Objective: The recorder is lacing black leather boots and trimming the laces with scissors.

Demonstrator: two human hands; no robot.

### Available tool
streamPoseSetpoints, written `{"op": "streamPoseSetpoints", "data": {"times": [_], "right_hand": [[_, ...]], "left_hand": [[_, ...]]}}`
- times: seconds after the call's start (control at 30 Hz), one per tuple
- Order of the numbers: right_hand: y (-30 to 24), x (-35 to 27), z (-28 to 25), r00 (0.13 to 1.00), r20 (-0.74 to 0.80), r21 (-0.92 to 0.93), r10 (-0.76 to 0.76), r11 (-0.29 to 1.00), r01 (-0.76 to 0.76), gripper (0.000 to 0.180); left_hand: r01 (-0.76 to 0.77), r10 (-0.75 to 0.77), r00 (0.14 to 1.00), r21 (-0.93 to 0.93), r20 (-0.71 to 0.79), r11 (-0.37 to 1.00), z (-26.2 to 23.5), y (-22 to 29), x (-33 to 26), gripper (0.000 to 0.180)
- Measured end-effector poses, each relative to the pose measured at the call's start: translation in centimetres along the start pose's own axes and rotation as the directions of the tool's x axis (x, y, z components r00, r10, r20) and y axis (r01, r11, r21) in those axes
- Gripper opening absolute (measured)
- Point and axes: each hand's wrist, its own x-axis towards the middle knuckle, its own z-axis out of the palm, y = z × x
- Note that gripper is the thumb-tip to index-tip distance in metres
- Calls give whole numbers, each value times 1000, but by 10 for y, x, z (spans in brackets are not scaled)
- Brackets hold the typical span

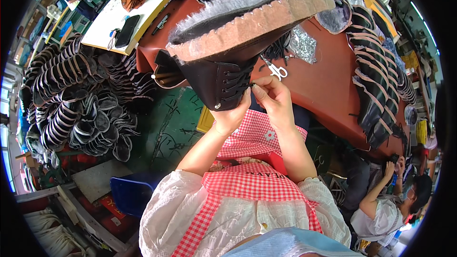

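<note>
Raised in front of me is a black leather shoe upper [202,78], with grey fur [216,13] inside and a stitched tan edge [252,27] turned upward. My left hand [233,115] grips it from below, next to the row of lacing; part of its fingers is hidden behind the leather. Thumb and fingers of my right hand [273,99] pinch together at the edge of the lacing, on a black shoelace [251,85]. Beyond my right hand, white-handled scissors [275,70] lie on the red-brown tabletop [328,69], close to a bunch of black laces [277,49].
A clear plastic bag [303,45] of small parts lies on the table. Shoe uppers are piled at left [71,78] and stacked in a row at right [373,71]. A phone [127,31] rests on a white board. A blue stool [131,194] stands lower left; a co-worker [381,212] sits lower right.
</note>
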Motion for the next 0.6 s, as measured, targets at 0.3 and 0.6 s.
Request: {"op": "streamPoseSetpoints", "data": {"times": [0.3, 0.6], "right_hand": [[-5, -2, 0, 1000, 25, 67, -8, 998, 7, 14], [-4, -5, -6, 994, 107, 180, 36, 982, -55, 14]], "left_hand": [[48, -45, 998, -92, 32, 995, 0, 4, -2, 44], [61, -56, 997, -86, 52, 994, -2, 12, 0, 38]]}}
